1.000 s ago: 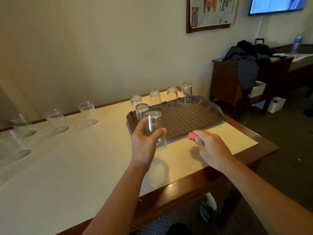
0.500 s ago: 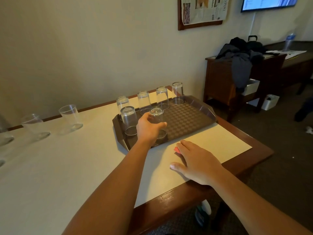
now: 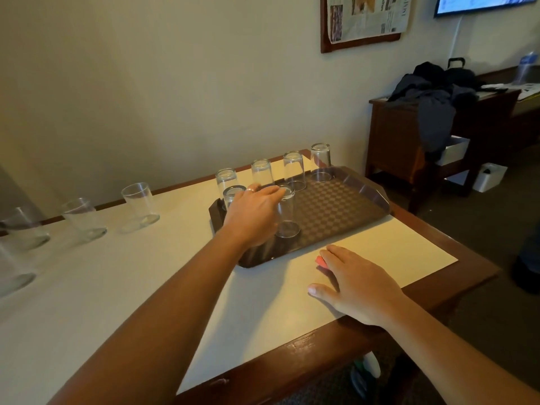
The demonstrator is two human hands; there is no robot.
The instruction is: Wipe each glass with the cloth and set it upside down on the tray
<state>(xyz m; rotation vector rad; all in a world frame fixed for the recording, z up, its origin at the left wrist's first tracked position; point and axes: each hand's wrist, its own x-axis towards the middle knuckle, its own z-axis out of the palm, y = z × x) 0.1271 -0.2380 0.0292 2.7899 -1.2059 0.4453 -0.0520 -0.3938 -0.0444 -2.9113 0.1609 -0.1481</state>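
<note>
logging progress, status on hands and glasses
Left hand on inverted glass on tray. Right hand flat on cloth. Nothing blocking.

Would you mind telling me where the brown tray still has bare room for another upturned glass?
The brown checkered tray is bare across its right half, between the back row's far-right upturned glass and the near rim. The left end is crowded: the left hand rests by the newest clear glass, with another behind it.

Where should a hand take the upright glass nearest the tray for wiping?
Grip the upright glass nearest the tray around its side wall, coming from the right, its tray side. It stands mouth up, leaning slightly in this wide view, with open tabletop there and another glass on its left.
</note>
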